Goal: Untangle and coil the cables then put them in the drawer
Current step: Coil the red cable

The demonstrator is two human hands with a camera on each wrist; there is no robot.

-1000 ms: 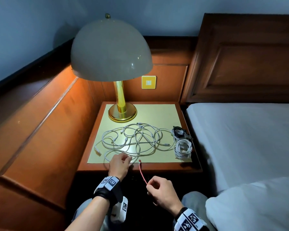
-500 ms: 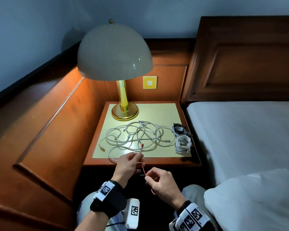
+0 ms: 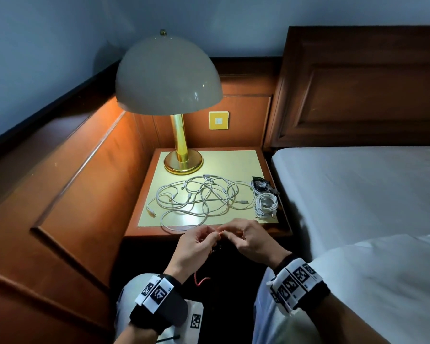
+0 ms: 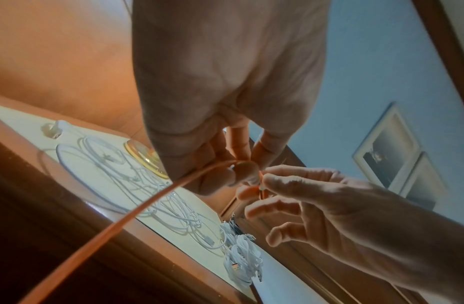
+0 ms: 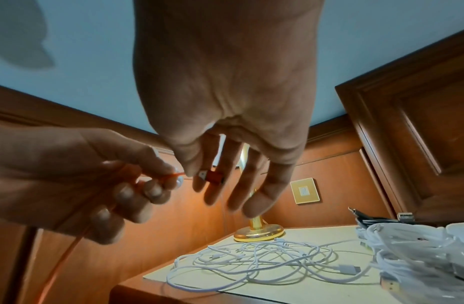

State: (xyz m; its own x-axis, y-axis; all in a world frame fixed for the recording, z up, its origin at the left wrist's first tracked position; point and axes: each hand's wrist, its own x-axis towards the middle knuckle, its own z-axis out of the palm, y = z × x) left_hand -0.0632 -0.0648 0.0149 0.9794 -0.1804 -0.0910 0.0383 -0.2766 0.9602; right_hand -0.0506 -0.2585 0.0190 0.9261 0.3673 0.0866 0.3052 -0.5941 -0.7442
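both of your hands have come together in front of the desk since a second ago, when your left one rested on its near edge and your right one alone held the red cable lower down. now your left hand (image 3: 196,247) pinches the red cable (image 5: 171,176) between thumb and forefinger, its other fingers curled round the strand, which runs down through the palm toward your lap. your right hand (image 3: 252,240) pinches the cable's red plug (image 5: 213,176) at its fingertips, the remaining fingers loosely spread. the two hands are nearly touching, just short of the desk's (image 3: 246,165) front edge.

beyond them, on the desk, a tangle of white cables (image 3: 201,197) sprawls across the middle. to its right lie two finished coils, a white coil (image 3: 266,203) nearer you and a black coil (image 3: 260,183) just behind it. a lamp (image 3: 169,78) with a brass base stands at the back left corner. a bed (image 3: 358,189) runs along the desk's right side.
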